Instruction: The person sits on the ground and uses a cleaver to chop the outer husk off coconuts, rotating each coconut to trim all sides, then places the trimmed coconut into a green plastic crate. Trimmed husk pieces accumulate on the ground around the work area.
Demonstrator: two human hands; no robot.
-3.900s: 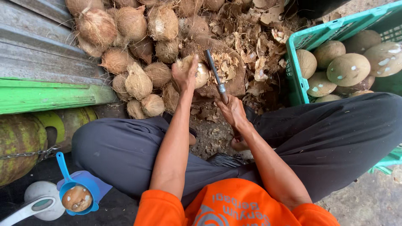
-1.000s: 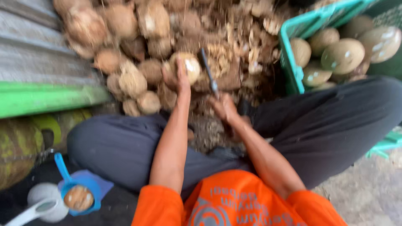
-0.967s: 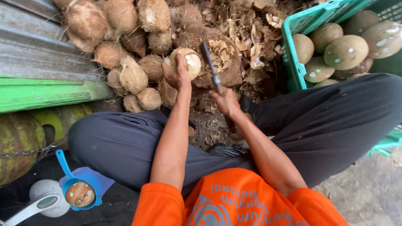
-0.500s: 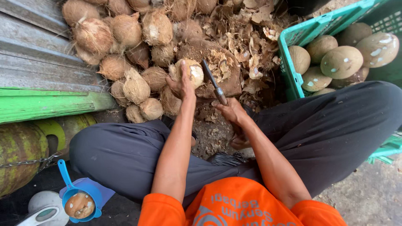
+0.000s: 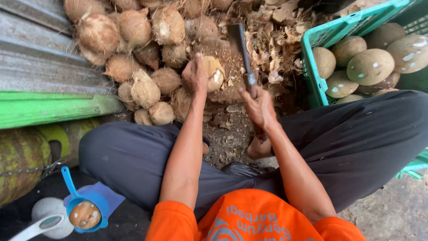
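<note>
A half-husked coconut (image 5: 213, 72) is clamped by the left hand (image 5: 195, 76), fingers wrapped over its top, steadied for the blade. The cleaver (image 5: 240, 47) is gripped in the right hand (image 5: 257, 105), fingers closed on its handle, raised at 1 o'clock. Husked coconuts (image 5: 133, 58) are heaped at 10 o'clock; a green crate (image 5: 312, 67) is crowded in at 3 o'clock.

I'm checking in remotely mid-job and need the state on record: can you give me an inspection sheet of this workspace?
Surface: bare ground strewn with husk scraps.
Job's things: coconut, partly husked; cleaver-like blade raised beside it.
Clutter: pile of husked brown coconuts; husk heap.
Grips: left hand holds the coconut; right hand closed on the blade's handle.
Cables: nothing seen; a chain lies at lower left.
Surroundings: green crate of peeled coconuts; blue scoop; corrugated sheet.
</note>
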